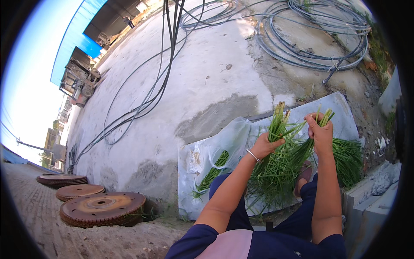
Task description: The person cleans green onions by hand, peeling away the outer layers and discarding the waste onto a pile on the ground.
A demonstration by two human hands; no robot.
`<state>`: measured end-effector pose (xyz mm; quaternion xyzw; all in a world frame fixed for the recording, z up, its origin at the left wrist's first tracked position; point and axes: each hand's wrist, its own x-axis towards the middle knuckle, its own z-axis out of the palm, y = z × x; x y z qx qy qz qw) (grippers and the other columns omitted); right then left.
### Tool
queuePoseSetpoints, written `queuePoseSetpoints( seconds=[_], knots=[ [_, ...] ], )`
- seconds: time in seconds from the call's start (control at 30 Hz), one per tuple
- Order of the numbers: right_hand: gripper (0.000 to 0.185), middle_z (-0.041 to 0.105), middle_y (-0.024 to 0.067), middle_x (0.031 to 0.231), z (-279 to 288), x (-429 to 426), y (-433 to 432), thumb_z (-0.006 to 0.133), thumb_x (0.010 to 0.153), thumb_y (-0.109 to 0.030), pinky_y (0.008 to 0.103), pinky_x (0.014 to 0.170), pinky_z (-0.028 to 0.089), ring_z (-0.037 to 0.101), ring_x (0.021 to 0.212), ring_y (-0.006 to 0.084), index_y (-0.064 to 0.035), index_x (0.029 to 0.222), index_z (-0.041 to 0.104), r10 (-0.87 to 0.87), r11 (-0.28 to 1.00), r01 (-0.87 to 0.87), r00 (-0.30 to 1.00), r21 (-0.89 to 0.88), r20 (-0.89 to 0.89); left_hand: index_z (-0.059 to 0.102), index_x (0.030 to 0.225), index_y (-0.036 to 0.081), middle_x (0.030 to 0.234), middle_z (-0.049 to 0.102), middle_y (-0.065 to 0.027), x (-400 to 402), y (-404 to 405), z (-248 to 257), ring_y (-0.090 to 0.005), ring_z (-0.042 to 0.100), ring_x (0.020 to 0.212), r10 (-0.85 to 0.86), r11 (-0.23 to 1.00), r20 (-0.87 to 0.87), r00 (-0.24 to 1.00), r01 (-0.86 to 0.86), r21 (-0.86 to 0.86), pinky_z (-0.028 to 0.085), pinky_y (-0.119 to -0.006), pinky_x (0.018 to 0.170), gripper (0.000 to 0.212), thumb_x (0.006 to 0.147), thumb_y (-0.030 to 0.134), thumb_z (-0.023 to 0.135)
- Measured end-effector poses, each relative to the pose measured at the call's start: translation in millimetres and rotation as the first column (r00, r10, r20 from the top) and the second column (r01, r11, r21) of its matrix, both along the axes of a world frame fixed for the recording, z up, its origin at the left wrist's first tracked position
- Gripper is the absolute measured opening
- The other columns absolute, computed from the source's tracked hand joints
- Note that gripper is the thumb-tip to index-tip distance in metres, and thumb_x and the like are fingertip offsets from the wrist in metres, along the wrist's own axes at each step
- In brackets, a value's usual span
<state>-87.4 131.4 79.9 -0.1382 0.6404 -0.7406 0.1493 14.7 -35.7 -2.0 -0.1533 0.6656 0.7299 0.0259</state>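
My left hand [264, 146], with a bracelet at the wrist, is closed around a bunch of green leafy stalks [277, 124], their pale cut ends pointing up. To its right my right hand [318, 131] grips a smaller bunch of stalks [326, 118], whose leaves hang down. A few blades span the gap between the hands. Below them a loose heap of greens [275, 174] lies on a grey sheet [197, 204] between my legs. Another pile of greens [347, 162] is at the right. A clear plastic bag [236, 132] lies at the left, beside more greens [215, 171].
Coiled hoses or cables [278, 51] lie beyond the sheet, and black lines [171, 48] hang ahead. Rusty toothed discs [103, 204] are stacked at lower left. Concrete blocks [365, 200] stand close at right. A forklift [79, 84] and a person [128, 22] are far off.
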Motion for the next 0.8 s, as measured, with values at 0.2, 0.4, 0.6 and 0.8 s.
queuePoseSetpoints(
  seconds=[0.2, 0.4, 0.6, 0.8],
  knots=[
    [0.015, 0.044, -0.0036, 0.058, 1, -48, 56, 0.059, 0.084, -0.017, 0.0185, 0.040, 0.023, 0.033, 0.044, 0.0024, -0.0021, 0.085, 0.057, -0.318, 0.926, 0.295, 0.946, -0.237, -0.065, 0.059, 0.090, 0.006, 0.069, 0.053, 0.0032, -7, -10, 12, -0.0043, 0.043, 0.058, -0.127, 0.972, -0.124, 0.984, 0.099, -0.213, 0.038, -0.023, 0.050, 0.021, 0.076, 0.021, 0.065],
    [0.017, 0.042, -0.0036, 0.059, -9, -61, 65, 0.057, 0.086, -0.019, 0.0194, 0.040, 0.023, 0.032, 0.045, 0.0026, -0.0015, 0.087, 0.057, -0.350, 0.914, 0.327, 0.935, -0.241, -0.058, 0.056, 0.092, 0.004, 0.070, 0.054, -0.0062, -9, -17, 2, -0.0159, 0.048, 0.063, -0.140, 0.861, -0.212, 0.967, 0.014, -0.508, 0.041, -0.029, 0.060, 0.024, 0.075, 0.018, 0.064],
    [0.023, 0.034, -0.0030, 0.059, -20, -104, 135, 0.054, 0.087, -0.022, 0.0193, 0.045, 0.024, 0.028, 0.049, 0.0051, -0.0002, 0.092, 0.054, -0.442, 0.729, 0.412, 0.893, -0.547, 0.084, 0.055, 0.088, 0.005, 0.079, 0.058, -0.0173, 4, -49, -7, -0.0355, 0.054, 0.074, 0.008, 0.678, -0.103, 0.995, -0.081, -0.731, 0.043, -0.039, 0.065, 0.021, 0.076, 0.021, 0.061],
    [0.021, 0.033, -0.0039, 0.058, -12, -104, 167, 0.056, 0.086, -0.023, 0.0202, 0.045, 0.025, 0.031, 0.051, 0.0055, -0.0032, 0.090, 0.054, -0.687, 0.575, 0.632, 0.718, -0.520, 0.112, 0.057, 0.088, 0.003, 0.058, 0.053, -0.0043, 17, -110, -19, -0.0163, 0.048, 0.045, 0.748, 0.425, -0.364, 0.555, -0.822, -0.380, 0.039, -0.029, 0.046, 0.018, 0.079, 0.017, 0.062]
  ],
)
